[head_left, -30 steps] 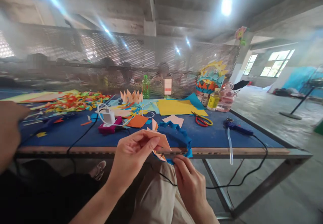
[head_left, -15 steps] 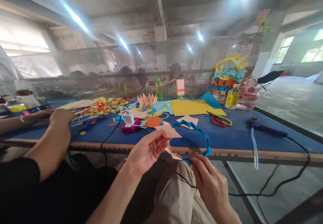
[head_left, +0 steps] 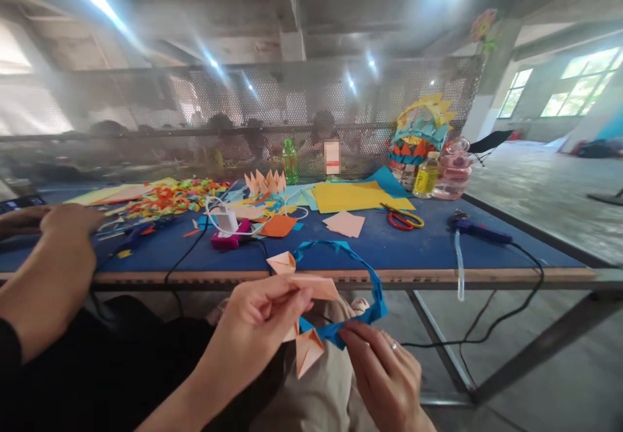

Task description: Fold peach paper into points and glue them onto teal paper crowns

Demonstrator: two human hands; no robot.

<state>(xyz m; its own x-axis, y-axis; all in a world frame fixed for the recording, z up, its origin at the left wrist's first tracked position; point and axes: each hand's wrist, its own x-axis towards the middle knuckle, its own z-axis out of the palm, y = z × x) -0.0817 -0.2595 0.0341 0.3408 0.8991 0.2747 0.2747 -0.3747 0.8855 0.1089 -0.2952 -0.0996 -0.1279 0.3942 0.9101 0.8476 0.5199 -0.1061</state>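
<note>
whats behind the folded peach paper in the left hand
Past the folded peach paper, the table's wooden edge and the far side of the blue paper ring can be seen. Part of the ring's left side is covered by the paper and left hand.

Loop (head_left: pixel 379 297): folded paper, which we see as matt and creased.
Peach piece (head_left: pixel 318 287): paper, smooth and matt to our eyes.
Yellow sheet (head_left: pixel 348 197): smooth matt paper.
Scraps (head_left: pixel 170 197): cut paper, rough in the heap.
Scissors (head_left: pixel 405 219): handles of what we take for glossy plastic.
Jug (head_left: pixel 452 180): clear, shiny plastic by its look.
Tabletop (head_left: pixel 418 252): matt; we cannot name its material.
Edge (head_left: pixel 487 275): bare wood.
Leg (head_left: pixel 531 352): metal, dull.
Screen (head_left: pixel 384 102): perforated metal, we judge.
Trousers (head_left: pixel 335 380): matt cloth, creased.
</note>
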